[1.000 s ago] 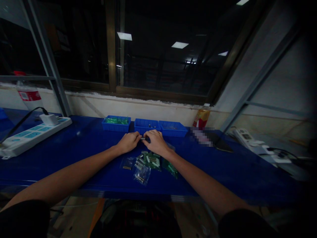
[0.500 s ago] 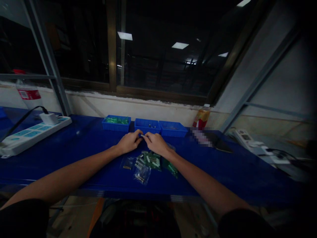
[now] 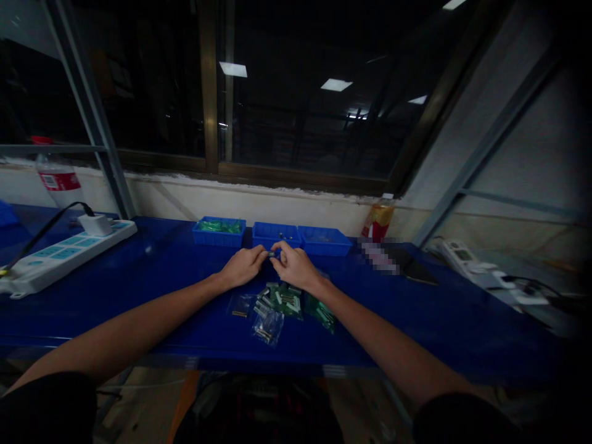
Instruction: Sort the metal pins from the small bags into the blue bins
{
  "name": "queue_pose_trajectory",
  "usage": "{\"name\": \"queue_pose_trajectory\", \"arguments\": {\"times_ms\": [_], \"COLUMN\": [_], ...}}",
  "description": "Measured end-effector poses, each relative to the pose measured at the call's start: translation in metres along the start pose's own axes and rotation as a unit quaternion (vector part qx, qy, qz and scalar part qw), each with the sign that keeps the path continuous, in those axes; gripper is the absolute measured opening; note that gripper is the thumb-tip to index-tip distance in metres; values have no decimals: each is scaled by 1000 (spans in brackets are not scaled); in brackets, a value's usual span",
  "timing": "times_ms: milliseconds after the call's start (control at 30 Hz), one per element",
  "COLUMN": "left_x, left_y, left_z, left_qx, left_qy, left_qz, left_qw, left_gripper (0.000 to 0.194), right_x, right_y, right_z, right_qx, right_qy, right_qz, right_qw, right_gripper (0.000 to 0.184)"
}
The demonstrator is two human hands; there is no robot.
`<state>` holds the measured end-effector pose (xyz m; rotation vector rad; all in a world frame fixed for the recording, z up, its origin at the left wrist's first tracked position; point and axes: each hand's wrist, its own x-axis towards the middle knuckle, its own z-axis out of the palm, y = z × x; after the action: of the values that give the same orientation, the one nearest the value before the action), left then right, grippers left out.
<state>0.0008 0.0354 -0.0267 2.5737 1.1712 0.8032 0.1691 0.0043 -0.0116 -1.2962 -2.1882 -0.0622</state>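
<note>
Hands [image 3: 241, 267], two, pinch one small part [image 3: 272, 253]; three blue trays [image 3: 266, 229] just beyond.

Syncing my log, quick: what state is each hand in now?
Left hand: closed, pinching a small metallic part.
Right hand: fingers curled at the part's other end; too small to tell if gripping.

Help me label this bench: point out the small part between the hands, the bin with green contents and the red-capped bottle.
Small part [image 3: 271, 253]: head view, exposed middle.
Bin [image 3: 219, 238]: head view, front wall.
Bottle [image 3: 62, 181]: head view, red label.
</note>
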Motion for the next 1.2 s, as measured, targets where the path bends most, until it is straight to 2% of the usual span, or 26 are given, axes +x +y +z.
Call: {"name": "queue_pose_trajectory", "arguments": {"times_ms": [167, 500, 633, 900, 1033, 1200], "left_x": [-1, -2, -3, -3, -3, -3], "left_y": [1, 3, 3, 6, 6, 5], "left_z": [0, 3, 2, -1, -2, -2], "left_qx": [-7, 15, 8, 1, -2, -3], "left_qy": [-2, 6, -7, -15, -14, -12], "left_qz": [2, 17, 3, -19, -25, -22], "left_qw": [1000, 1000, 1000, 1000, 1000, 1000], "left_gripper": [32, 20, 19, 20, 22, 23], "right_x": [0, 2, 1, 2, 2, 2], "right_y": [0, 4, 3, 2, 3, 4], "right_z": [2, 6, 4, 0, 1, 5], "right_qx": [-21, -53, -32, -19, -46, -132], "right_qy": [12, 17, 13, 5, -9, -52], "right_qz": [3, 37, 34, 5, 5, 26], "right_qw": [1000, 998, 999, 1000, 999, 990], "right_gripper": [17, 24, 27, 19, 23, 30]}}
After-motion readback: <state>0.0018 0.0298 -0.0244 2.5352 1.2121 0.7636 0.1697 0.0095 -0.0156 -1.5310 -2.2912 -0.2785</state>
